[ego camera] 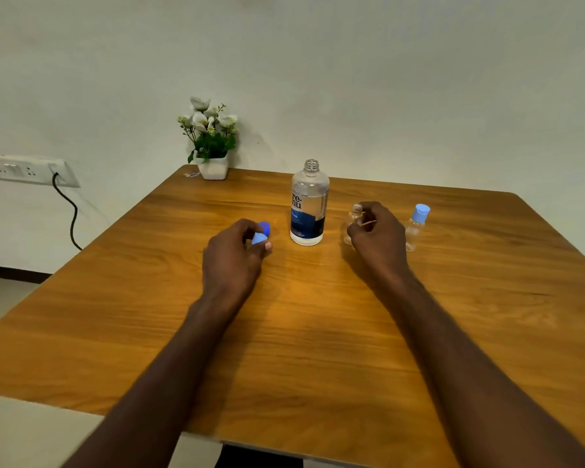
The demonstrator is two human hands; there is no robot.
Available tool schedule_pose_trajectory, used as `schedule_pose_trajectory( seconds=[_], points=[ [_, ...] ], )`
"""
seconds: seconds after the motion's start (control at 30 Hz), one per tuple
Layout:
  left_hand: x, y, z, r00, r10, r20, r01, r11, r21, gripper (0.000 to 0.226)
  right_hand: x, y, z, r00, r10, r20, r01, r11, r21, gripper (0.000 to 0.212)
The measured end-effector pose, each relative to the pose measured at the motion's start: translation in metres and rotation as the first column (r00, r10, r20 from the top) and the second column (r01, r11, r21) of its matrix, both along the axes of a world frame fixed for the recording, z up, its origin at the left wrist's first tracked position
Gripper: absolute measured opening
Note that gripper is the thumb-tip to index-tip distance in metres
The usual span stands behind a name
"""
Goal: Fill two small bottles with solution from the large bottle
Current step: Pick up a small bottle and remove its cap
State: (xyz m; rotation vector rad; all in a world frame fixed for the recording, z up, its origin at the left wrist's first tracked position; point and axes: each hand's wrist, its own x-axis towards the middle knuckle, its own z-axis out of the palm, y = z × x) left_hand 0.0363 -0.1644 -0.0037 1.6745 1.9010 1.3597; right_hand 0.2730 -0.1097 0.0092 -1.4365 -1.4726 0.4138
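My left hand pinches a small blue plastic cap. Mid-table, toward the far edge, stands the large clear uncapped solution bottle, probably heavy and slick; I'd grab its labelled waist. My right hand curls round the tiny clear open bottle, light, tippy. The blue-capped clear small bottle waits rightmost.

glossy wood-grain table, clear plastic large bottle

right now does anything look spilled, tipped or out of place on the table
Nothing stands out. The large clear bottle with the blue label stands upright and uncapped, both small clear bottles are upright, and the wooden table shows no visible spill.
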Motion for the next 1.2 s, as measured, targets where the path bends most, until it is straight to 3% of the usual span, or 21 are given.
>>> schedule_pose_trajectory(
  seconds=[0.2,0.47,0.6,0.67,0.77,0.87,0.97,1.07,1.2],
  points=[
    [-0.003,0.005,0.002,0.995,0.085,-0.047,-0.09,0.989,-0.115,0.035,-0.002,0.0,-0.002,0.999,0.019,0.026,-0.018,0.999,-0.043,0.046],
    [-0.002,0.0,0.002,0.991,0.106,-0.08,-0.115,0.986,-0.121,0.033,-0.003,-0.001,-0.005,0.997,0.019,0.072,-0.014,0.997,-0.079,0.049],
    [-0.002,0.0,0.005,0.991,0.112,-0.077,-0.123,0.978,-0.17,0.04,-0.004,-0.002,-0.004,0.999,0.021,0.043,-0.016,0.994,-0.104,0.063],
    [-0.002,0.0,0.006,0.992,0.099,-0.083,-0.113,0.977,-0.182,0.049,-0.005,-0.003,-0.003,0.995,0.0,0.102,0.011,0.994,-0.112,0.071],
    [0.002,-0.006,0.014,0.995,0.098,0.031,-0.098,0.995,-0.006,0.056,-0.009,-0.008,0.001,0.98,-0.048,0.195,0.07,0.992,-0.106,0.078],
    [0.005,-0.012,0.025,0.988,0.085,0.127,-0.125,0.926,0.356,0.031,-0.013,-0.018,0.012,0.959,-0.161,0.233,0.162,0.987,0.018,0.06],
    [0.014,-0.017,0.031,0.997,0.013,0.077,-0.055,0.819,0.571,0.018,-0.018,-0.03,0.031,0.956,-0.267,0.125,0.229,0.94,0.252,0.042],
    [0.039,-0.022,0.034,0.986,-0.169,0.013,0.12,0.754,0.645,0.02,-0.014,-0.038,0.048,0.939,-0.34,-0.045,0.322,0.828,0.459,0.039],
    [0.1,-0.014,0.045,0.906,-0.415,-0.087,0.371,0.676,0.637,0.019,0.013,-0.034,0.049,0.807,-0.411,-0.424,0.574,0.713,0.403,0.044]
  ],
)
